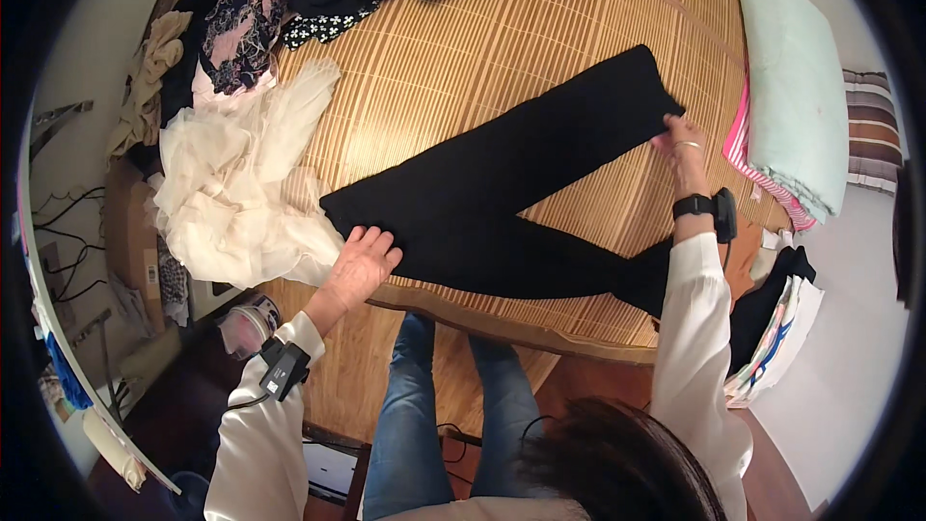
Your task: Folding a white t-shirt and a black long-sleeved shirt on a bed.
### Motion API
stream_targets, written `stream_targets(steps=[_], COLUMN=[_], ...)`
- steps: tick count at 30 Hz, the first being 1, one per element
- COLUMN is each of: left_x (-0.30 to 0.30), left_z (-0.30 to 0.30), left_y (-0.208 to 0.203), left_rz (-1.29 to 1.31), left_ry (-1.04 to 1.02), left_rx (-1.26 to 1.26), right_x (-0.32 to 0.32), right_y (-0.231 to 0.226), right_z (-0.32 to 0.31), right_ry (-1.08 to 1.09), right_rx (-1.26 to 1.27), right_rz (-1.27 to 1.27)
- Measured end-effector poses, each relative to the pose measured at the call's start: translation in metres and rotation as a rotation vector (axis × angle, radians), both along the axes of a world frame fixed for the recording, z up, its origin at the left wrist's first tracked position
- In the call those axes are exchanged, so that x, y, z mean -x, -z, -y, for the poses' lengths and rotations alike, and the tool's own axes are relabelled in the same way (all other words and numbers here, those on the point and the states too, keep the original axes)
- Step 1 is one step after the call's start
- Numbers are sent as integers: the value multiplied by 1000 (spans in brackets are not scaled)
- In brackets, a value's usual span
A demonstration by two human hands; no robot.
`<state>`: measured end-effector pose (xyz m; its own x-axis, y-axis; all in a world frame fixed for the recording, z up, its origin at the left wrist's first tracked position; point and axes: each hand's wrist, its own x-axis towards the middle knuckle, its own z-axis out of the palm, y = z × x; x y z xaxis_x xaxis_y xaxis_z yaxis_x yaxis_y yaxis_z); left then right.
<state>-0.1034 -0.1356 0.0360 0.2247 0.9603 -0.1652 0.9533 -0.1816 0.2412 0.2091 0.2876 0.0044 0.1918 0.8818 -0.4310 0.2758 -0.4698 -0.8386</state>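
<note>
Trousers (497, 169) stretch between left hand (364, 265), spread on the waist (345, 205), and right hand (680, 140), pinching a hem (658, 82).

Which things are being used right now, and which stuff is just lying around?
Being used:
black trousers
left hand, resting on their left end
right hand, holding the end of one leg
bamboo mat, under the trousers

Just lying around:
cream sheer cloth
folded mint-green quilt
striped cushion

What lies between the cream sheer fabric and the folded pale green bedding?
The head view shows black trousers spread on the slatted mat between them, the left hand on the trousers' left end, the right hand at one leg's hem.
</note>
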Motion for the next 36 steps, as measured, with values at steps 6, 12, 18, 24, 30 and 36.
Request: stream_targets(steps=[6, 12, 18, 24, 30, 36], left_x=[1, -6, -9, -4, 65, 96], left_z=[2, 10, 7, 6, -25, -47], left_y=[-19, -9, -6, -10, -45, -33], left_rz=[144, 38, -52, 289, 894, 239], left_ry=[-13, 9, -9, -187, -942, -1110], left_rx=[181, 135, 170, 115, -257, -438], right_x=[-10, -11, -21, -40, 46, 41], right_y=[23, 21, 27, 30, -46, -43], right_z=[-8, 6, -2, -32, -73, 66], right_ry=[34, 47, -19, 48, 2, -915], right_rx=[-26, -17, 12, 156, -38, -428], right_rz=[5, 82, -22, -259, -580, 11])
